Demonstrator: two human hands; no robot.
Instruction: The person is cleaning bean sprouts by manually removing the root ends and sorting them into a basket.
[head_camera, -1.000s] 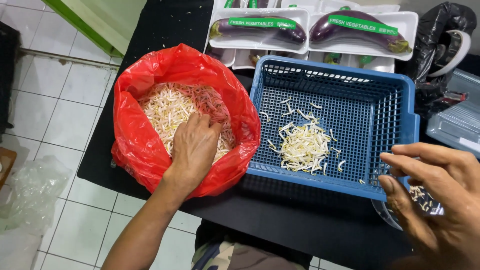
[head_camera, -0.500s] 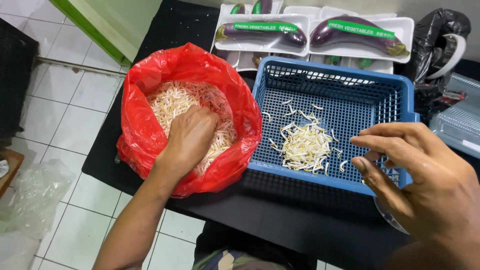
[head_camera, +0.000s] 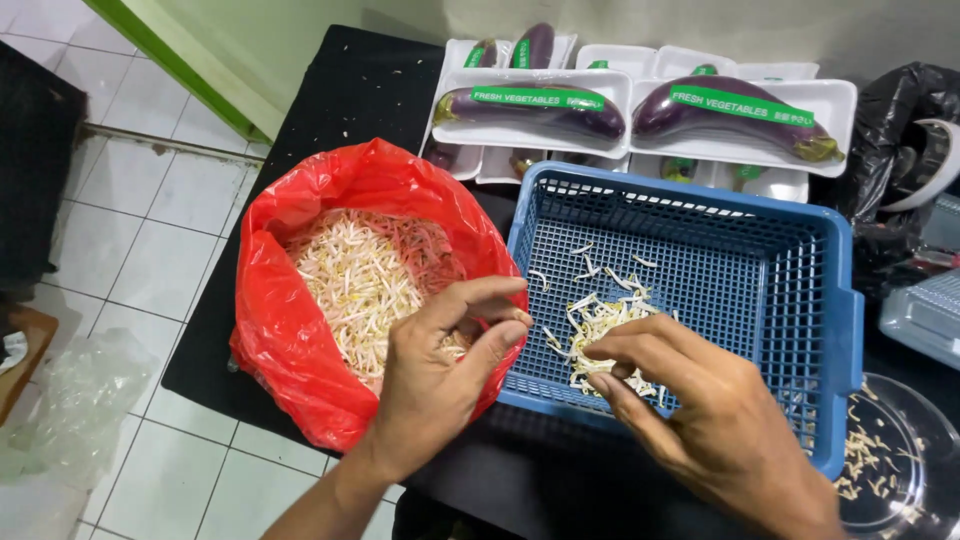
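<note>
A red plastic bag (head_camera: 300, 330) full of pale bean sprouts (head_camera: 355, 275) stands open on the black table. To its right is a blue perforated basket (head_camera: 760, 280) with a small heap of sprouts (head_camera: 600, 325) on its floor. My left hand (head_camera: 440, 385) is at the bag's right rim, its fingers pinched on a few sprouts. Over the basket's near edge my right hand (head_camera: 700, 420) has its fingertips down on the heap of sprouts.
White foam trays with wrapped purple eggplants (head_camera: 540, 105) lie at the back of the table. A clear round lid (head_camera: 900, 460) with sprout scraps sits at the right, below a black bag (head_camera: 900, 140). White floor tiles and a clear plastic bag (head_camera: 70, 400) are to the left.
My left hand has risen out of the sprouts in the red bag to its right rim. My right hand has moved left from beside the basket onto the heap inside it.
</note>
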